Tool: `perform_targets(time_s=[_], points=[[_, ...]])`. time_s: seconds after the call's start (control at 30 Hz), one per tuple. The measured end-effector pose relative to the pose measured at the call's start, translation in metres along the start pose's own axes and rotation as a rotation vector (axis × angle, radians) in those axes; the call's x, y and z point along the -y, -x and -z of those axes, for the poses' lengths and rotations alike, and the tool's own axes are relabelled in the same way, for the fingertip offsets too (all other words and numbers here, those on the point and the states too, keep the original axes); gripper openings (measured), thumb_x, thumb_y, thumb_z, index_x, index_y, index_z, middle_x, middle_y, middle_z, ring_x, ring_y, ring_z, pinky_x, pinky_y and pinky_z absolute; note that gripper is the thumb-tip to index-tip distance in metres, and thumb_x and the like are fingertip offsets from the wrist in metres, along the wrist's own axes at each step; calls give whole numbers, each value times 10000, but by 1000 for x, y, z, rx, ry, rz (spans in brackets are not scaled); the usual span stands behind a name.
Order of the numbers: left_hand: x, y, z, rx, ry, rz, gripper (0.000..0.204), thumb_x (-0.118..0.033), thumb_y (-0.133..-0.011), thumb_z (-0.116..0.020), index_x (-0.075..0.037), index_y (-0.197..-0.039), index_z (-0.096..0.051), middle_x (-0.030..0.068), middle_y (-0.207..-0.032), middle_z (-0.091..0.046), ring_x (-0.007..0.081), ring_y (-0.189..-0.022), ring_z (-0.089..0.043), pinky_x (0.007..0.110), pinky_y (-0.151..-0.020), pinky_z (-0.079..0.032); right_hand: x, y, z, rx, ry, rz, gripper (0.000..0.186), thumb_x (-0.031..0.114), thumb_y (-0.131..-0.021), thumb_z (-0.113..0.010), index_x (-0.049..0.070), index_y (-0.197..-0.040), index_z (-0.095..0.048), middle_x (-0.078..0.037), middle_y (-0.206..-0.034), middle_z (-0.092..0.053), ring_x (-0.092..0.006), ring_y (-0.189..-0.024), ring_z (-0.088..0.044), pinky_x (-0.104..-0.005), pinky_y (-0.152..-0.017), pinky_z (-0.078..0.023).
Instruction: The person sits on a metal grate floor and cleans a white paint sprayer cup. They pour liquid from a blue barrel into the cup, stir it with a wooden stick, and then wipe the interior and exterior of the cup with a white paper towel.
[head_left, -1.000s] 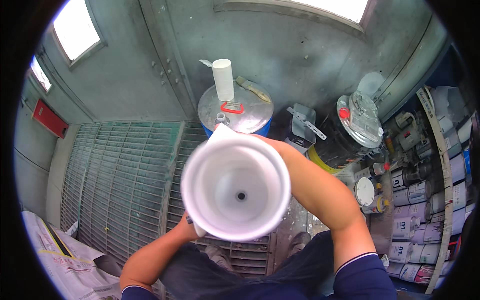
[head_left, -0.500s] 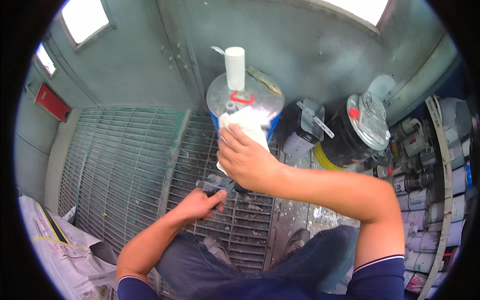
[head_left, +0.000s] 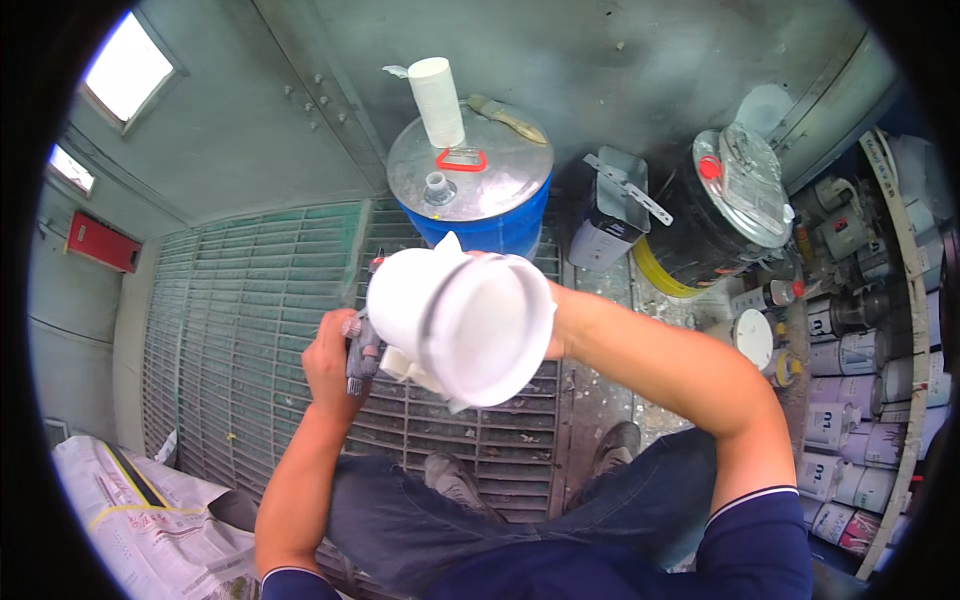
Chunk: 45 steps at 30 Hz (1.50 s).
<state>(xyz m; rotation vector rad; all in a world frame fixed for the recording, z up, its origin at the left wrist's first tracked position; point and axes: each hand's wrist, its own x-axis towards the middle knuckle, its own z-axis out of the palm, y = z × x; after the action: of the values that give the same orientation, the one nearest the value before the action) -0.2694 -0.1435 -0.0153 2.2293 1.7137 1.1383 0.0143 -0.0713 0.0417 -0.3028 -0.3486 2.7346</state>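
My left hand (head_left: 328, 350) is closed round the grip of a grey spray gun (head_left: 363, 358), out over the floor grating. A white paint cup (head_left: 395, 293) sits on the gun, tipped so that its broad round end (head_left: 490, 330) faces me. Parts of a white cloth (head_left: 412, 372) show below and above the cup. Behind the cup, my right hand (head_left: 563, 318) holds this cloth against it. The cup hides most of the right hand's fingers.
Ahead stands a blue drum (head_left: 490, 225) bearing a white paper roll (head_left: 436, 103) and a brush (head_left: 508, 120). Right of it are a rectangular tin (head_left: 603, 240) and a black bucket (head_left: 690, 240). Shelved cans (head_left: 845, 390) line the right side; newspaper (head_left: 150, 530) lies at lower left.
The spray gun has come up and swung left with my left hand, and its white cup now shows. My right hand has moved behind the cup with the cloth. My view has shifted slightly.
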Motion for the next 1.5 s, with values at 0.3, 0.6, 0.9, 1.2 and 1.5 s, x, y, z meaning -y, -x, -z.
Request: perform_targets(time_s=[0.3, 0.6, 0.9, 1.2, 1.5], points=[[4, 8, -7, 113, 288, 101, 286, -151, -840, -766, -60, -1074, -630, 140, -927, -695, 336, -812, -696, 398, -696, -555, 29, 34, -31, -195, 384, 417, 495, 435, -1080, -400, 35, -1322, -562, -155, -1211, -686, -289, -1010, -719, -413, -947, -575], [-15, 6, -11, 566, -11, -1, 353, -237, -814, -828, -88, -1081, -651, 137, -968, -702, 391, -844, -690, 447, -712, -561, 13, 57, -55, 1, 2325, 855, 413, 99, -809, -709, 77, -1214, -631, -104, -1150, -654, -287, -1018, -679, -390, -796, -581], [-22, -19, 11, -42, -358, -32, 293, -207, -830, -784, -83, -1050, -635, 108, -919, -687, 352, -741, -676, 428, -622, -519, 25, 30, 11, -544, 1735, 1137, 190, 140, -964, -615, 5, -1084, -675, -149, -1018, -734, -300, -884, -723, -388, -766, -563], [22, -27, 31, -221, -541, -6, 356, -85, -798, -702, -49, -1120, -556, 143, -997, -588, 370, -872, -606, 428, -756, -482, -62, 5, -11, -423, -26, 255, 341, 236, -1062, -522, 19, -1319, -573, -99, -1212, -680, -220, -1061, -677, -380, -939, -553], [16, -22, 27, -331, -24, 63, 402, -193, -967, -649, -6, -1307, -543, 148, -1168, -661, 278, -1024, -676, 374, -865, -537, 13, 35, 14, -79, 104, 72, 417, 225, -1004, -446, -35, -1313, -552, -170, -1184, -684, -269, -1017, -715, -415, -924, -587]])
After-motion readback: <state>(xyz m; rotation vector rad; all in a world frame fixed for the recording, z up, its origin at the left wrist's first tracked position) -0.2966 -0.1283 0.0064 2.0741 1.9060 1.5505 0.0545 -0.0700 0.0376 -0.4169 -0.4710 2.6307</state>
